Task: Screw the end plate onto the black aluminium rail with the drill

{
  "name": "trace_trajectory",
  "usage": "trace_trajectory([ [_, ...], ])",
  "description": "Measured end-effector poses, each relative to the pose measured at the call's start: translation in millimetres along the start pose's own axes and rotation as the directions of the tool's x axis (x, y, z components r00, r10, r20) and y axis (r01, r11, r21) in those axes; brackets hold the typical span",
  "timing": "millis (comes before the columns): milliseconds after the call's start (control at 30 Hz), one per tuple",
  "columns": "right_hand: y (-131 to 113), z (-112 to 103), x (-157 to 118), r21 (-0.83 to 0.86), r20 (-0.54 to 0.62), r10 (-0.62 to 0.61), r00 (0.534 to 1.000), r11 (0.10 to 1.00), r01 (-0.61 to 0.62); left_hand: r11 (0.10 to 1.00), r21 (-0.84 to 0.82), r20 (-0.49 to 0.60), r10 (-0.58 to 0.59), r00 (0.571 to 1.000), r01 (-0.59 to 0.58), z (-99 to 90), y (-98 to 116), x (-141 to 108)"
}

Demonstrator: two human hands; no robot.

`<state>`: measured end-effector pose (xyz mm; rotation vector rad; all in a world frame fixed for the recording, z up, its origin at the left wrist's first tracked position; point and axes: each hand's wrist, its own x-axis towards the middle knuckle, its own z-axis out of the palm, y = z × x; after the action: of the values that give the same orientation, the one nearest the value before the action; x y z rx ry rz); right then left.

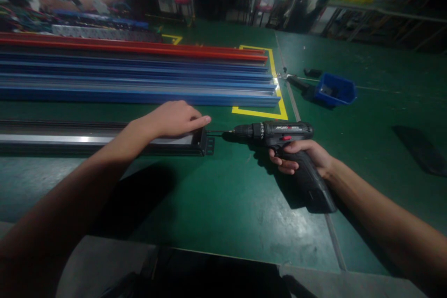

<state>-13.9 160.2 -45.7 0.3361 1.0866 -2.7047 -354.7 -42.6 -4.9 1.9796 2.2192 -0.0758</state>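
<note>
My right hand [307, 156] is wrapped round the handle of a black cordless drill [286, 130], its index finger near the trigger. The drill lies level, and its long thin bit [220, 132] points left, reaching the end of a long black metal frame [174, 150]. That frame has a pale inner strip and a small slotted bracket [210, 145] at its end. Over the frame's far edge, close to that end, my left hand [171, 118] grips it, thumb stretched toward the bit. The other left fingers are mostly hidden behind the hand, and so is the exact contact of the bit.
Behind the frame lie several long blue channels [209, 98] and red ones [209, 51], ending inside yellow tape [260, 114] on the green table [223, 205]. A blue bin [337, 89] stands at right. A dark flat object [419, 149] lies farther right. Another person's hands [84, 0] work at upper left.
</note>
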Motion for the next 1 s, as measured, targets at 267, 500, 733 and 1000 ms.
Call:
trace_trajectory([
  [267,-0.7,3.3,-0.1,-0.015,-0.024,0.009,1.0,1.0,-0.009,1.0,-0.018,0.003,-0.01,1.0,0.01,-1.3,2.0,-0.6],
  [500,-1.9,8.6,-0.4,-0.019,-0.098,0.023,0.995,1.0,-0.025,1.0,-0.003,0.002,-0.014,1.0,0.014,-1.1,2.1,-0.6],
  [733,-1.4,7.0,0.1,-0.016,-0.074,0.014,0.997,1.0,-0.015,1.0,-0.02,0.005,-0.015,1.0,0.015,-2.5,3.6,-1.7],
  [1000,-0.7,3.1,0.0,-0.026,-0.028,0.002,1.0,1.0,-0.003,0.999,-0.033,0.007,-0.022,1.0,0.022,-2.4,2.6,-0.9],
])
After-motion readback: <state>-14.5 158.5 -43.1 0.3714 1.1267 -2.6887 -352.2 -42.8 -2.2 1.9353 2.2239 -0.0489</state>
